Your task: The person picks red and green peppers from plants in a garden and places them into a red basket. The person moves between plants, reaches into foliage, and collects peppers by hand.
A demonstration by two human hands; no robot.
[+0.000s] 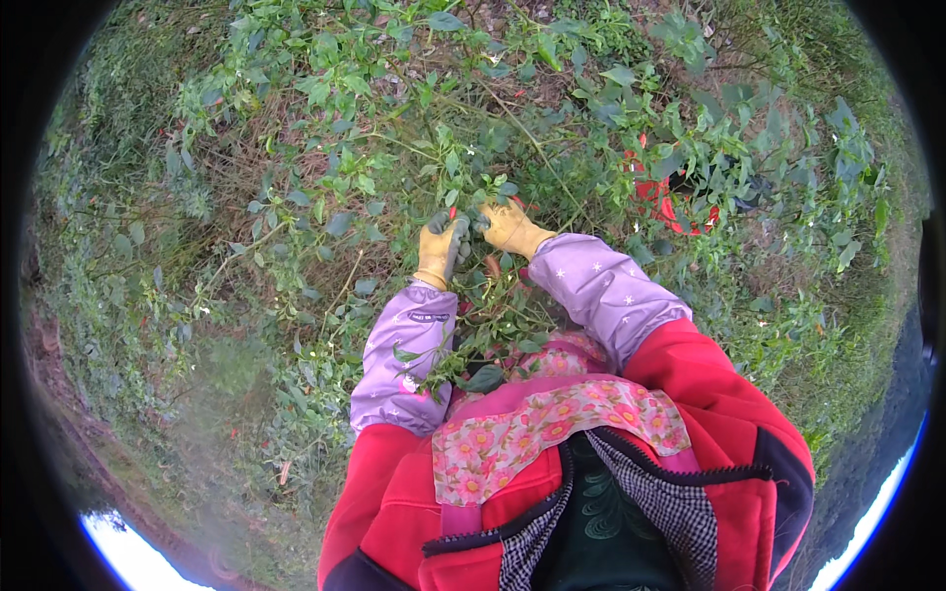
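My left hand (442, 247), in a yellow work glove with a grey-coated palm, is closed with a small red chili pepper (452, 213) showing between thumb and fingers. Close beside it, my right hand (510, 227) wears the same kind of glove and reaches into the leaves of a chili plant (447, 159). Its fingertips are partly hidden by foliage, so what they grip is unclear. Just past the right hand's knuckles some more red shows. Leafy chili stems (502, 314) hang between my forearms and touch my flowered apron (547, 421).
A red plastic container (669, 210) with something black (750, 192) beside it stands among plants to the right. A green chili pepper (548, 53) hangs farther ahead. Bare branches (532, 137) cross in front of me. Dry grass (251, 162) covers ground at the left.
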